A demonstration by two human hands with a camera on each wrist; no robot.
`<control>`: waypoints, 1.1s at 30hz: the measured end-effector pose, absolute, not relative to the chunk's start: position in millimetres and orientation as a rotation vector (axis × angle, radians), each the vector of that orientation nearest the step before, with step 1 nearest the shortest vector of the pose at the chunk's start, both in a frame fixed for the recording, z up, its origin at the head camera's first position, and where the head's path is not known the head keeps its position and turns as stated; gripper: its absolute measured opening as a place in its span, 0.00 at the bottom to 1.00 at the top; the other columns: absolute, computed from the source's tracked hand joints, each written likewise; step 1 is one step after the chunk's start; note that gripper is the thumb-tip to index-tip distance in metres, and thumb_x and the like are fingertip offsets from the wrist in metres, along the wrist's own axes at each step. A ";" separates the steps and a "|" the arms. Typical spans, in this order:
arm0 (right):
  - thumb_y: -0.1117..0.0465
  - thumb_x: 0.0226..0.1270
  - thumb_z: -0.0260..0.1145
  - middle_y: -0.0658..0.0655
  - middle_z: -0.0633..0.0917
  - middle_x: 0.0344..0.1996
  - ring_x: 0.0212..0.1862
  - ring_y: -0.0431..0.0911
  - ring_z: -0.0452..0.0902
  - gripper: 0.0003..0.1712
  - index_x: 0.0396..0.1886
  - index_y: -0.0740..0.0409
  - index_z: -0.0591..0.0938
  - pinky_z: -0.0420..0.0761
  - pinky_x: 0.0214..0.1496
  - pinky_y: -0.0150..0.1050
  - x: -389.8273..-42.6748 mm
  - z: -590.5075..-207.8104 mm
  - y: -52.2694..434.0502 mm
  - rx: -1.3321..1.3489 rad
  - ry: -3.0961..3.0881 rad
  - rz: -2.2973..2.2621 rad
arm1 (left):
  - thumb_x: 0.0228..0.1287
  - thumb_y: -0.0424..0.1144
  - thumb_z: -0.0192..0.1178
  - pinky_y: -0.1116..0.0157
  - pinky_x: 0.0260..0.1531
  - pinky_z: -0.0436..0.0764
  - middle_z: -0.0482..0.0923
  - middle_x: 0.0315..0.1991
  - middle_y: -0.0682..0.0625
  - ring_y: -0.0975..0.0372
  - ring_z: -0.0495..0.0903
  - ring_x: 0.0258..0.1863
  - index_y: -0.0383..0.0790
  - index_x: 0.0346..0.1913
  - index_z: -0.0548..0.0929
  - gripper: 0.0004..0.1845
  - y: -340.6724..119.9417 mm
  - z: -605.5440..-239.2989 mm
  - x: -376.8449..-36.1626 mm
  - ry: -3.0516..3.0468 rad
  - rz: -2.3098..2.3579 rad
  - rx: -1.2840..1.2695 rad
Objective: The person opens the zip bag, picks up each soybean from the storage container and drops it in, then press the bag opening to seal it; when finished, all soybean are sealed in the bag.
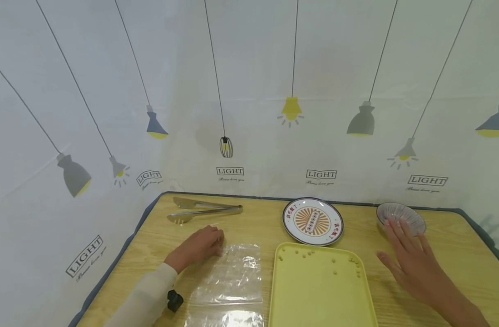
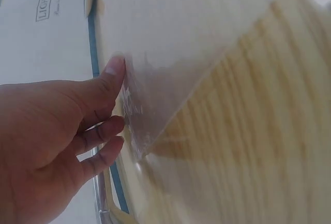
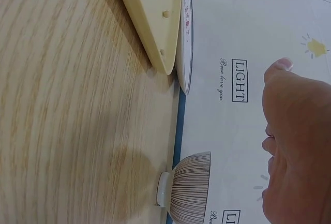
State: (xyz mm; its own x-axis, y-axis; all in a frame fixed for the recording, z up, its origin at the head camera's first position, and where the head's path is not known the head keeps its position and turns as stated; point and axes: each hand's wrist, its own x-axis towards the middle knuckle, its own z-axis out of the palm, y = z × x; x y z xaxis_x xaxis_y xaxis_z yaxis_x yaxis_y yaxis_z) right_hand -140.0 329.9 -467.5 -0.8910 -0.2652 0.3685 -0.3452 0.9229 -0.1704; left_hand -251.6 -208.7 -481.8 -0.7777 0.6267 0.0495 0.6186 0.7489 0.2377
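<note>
A person's left hand (image 1: pixel 200 247) pinches the far left corner of a clear plastic bag (image 1: pixel 233 272) lying flat on the wooden tabletop (image 1: pixel 257 222), its long axis running toward the person. The right hand (image 1: pixel 412 263), fingers spread and holding nothing, hovers just short of a small ribbed grey bowl (image 1: pixel 400 215), right of a yellow plastic tray (image 1: pixel 318 290).

A light wooden worktop (image 1: pixel 249 227) with a dark blue edge carries everything. At the far left lie metal tongs (image 1: pixel 204 211). Near them, toward the front, a clear plastic bag (image 1: pixel 233 272) lies flat. To its right sits a yellow tray (image 1: pixel 320 299) with small beads scattered on it. A patterned plate (image 1: pixel 313 221) stands just beyond the tray, and a ribbed bowl (image 1: pixel 400 215) at the far right.
</note>
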 end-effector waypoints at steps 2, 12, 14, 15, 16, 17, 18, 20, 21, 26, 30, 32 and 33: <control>0.50 0.79 0.56 0.65 0.47 0.82 0.82 0.45 0.20 0.44 0.81 0.65 0.48 0.20 0.79 0.57 -140.1 -467.4 330.0 0.446 -2.740 0.319 | 0.63 0.41 0.70 0.65 0.38 0.75 0.74 0.33 0.57 0.65 0.70 0.35 0.46 0.36 0.80 0.07 -209.3 -482.4 -251.9 2.883 0.436 1.054; 0.51 0.79 0.57 0.64 0.47 0.82 0.83 0.47 0.23 0.44 0.82 0.62 0.47 0.22 0.80 0.57 -135.5 -471.5 333.5 0.463 -2.693 0.317 | 0.70 0.39 0.64 0.59 0.45 0.79 0.77 0.43 0.47 0.58 0.77 0.43 0.37 0.55 0.81 0.15 -194.8 -487.8 -255.3 2.820 0.552 1.091; 0.51 0.79 0.57 0.62 0.45 0.82 0.83 0.46 0.22 0.44 0.82 0.62 0.46 0.22 0.80 0.58 -134.7 -471.2 333.6 0.460 -2.700 0.332 | 0.69 0.41 0.65 0.61 0.42 0.78 0.77 0.42 0.50 0.61 0.75 0.41 0.39 0.52 0.81 0.14 -191.1 -489.4 -256.9 2.809 0.566 1.072; 0.51 0.79 0.57 0.62 0.45 0.82 0.82 0.45 0.22 0.44 0.82 0.62 0.47 0.23 0.80 0.59 -134.5 -470.8 333.5 0.457 -2.703 0.338 | 0.68 0.41 0.66 0.62 0.42 0.77 0.77 0.40 0.51 0.62 0.74 0.40 0.40 0.50 0.82 0.13 -190.0 -489.7 -257.7 2.803 0.577 1.056; 0.51 0.79 0.56 0.61 0.43 0.82 0.82 0.45 0.21 0.44 0.82 0.62 0.46 0.23 0.80 0.59 -134.3 -470.8 333.4 0.455 -2.712 0.345 | 0.68 0.41 0.66 0.64 0.40 0.77 0.77 0.39 0.52 0.64 0.73 0.38 0.41 0.48 0.82 0.10 -189.1 -490.1 -258.7 2.795 0.588 1.050; 0.51 0.79 0.56 0.61 0.42 0.82 0.82 0.44 0.20 0.44 0.82 0.62 0.46 0.23 0.80 0.60 -134.1 -470.7 333.1 0.452 -2.719 0.350 | 0.68 0.40 0.66 0.65 0.38 0.76 0.77 0.37 0.53 0.65 0.72 0.36 0.42 0.45 0.82 0.08 -188.7 -490.1 -259.5 2.785 0.600 1.049; 0.51 0.79 0.56 0.60 0.41 0.82 0.82 0.43 0.19 0.44 0.82 0.63 0.46 0.22 0.79 0.60 -133.9 -471.2 332.8 0.450 -2.727 0.353 | 0.68 0.39 0.67 0.66 0.36 0.75 0.77 0.35 0.54 0.65 0.72 0.34 0.43 0.43 0.81 0.06 -188.4 -489.7 -260.0 2.777 0.612 1.047; 0.51 0.80 0.55 0.58 0.39 0.82 0.81 0.42 0.18 0.44 0.82 0.62 0.45 0.21 0.79 0.59 -133.2 -473.4 332.5 0.449 -2.740 0.358 | 0.67 0.37 0.67 0.68 0.33 0.73 0.76 0.31 0.55 0.67 0.70 0.31 0.44 0.39 0.81 0.04 -188.7 -488.2 -259.9 2.765 0.637 1.033; 0.51 0.80 0.55 0.58 0.39 0.83 0.81 0.43 0.18 0.44 0.82 0.62 0.45 0.20 0.79 0.58 -132.7 -474.8 332.3 0.450 -2.738 0.352 | 0.66 0.36 0.67 0.69 0.32 0.72 0.76 0.30 0.56 0.67 0.69 0.29 0.45 0.37 0.80 0.05 -188.9 -487.3 -259.6 2.763 0.647 1.021; 0.51 0.79 0.56 0.55 0.39 0.83 0.82 0.42 0.20 0.45 0.82 0.63 0.46 0.19 0.80 0.51 -129.1 -479.8 331.0 0.465 -2.707 0.318 | 0.65 0.36 0.69 0.69 0.30 0.69 0.74 0.27 0.56 0.67 0.67 0.27 0.45 0.35 0.78 0.07 -189.1 -481.9 -254.9 2.798 0.647 1.010; 0.50 0.78 0.57 0.55 0.41 0.83 0.82 0.40 0.20 0.44 0.82 0.64 0.48 0.19 0.80 0.49 -126.8 -481.0 328.6 0.478 -2.695 0.316 | 0.68 0.34 0.65 0.70 0.31 0.69 0.72 0.27 0.57 0.68 0.66 0.27 0.46 0.34 0.79 0.06 -186.7 -480.3 -251.8 2.815 0.575 1.069; 0.51 0.78 0.58 0.56 0.42 0.83 0.82 0.40 0.20 0.44 0.81 0.65 0.50 0.19 0.80 0.48 -126.2 -481.5 327.1 0.485 -2.693 0.323 | 0.70 0.33 0.63 0.71 0.30 0.68 0.70 0.27 0.57 0.68 0.65 0.27 0.47 0.33 0.78 0.07 -184.6 -479.8 -250.4 2.812 0.538 1.088; 0.51 0.78 0.58 0.57 0.43 0.83 0.81 0.39 0.19 0.44 0.81 0.65 0.50 0.19 0.80 0.48 -126.0 -481.9 326.4 0.488 -2.693 0.324 | 0.70 0.32 0.62 0.70 0.30 0.68 0.70 0.27 0.57 0.68 0.65 0.27 0.46 0.32 0.78 0.08 -183.1 -478.9 -249.3 2.809 0.528 1.089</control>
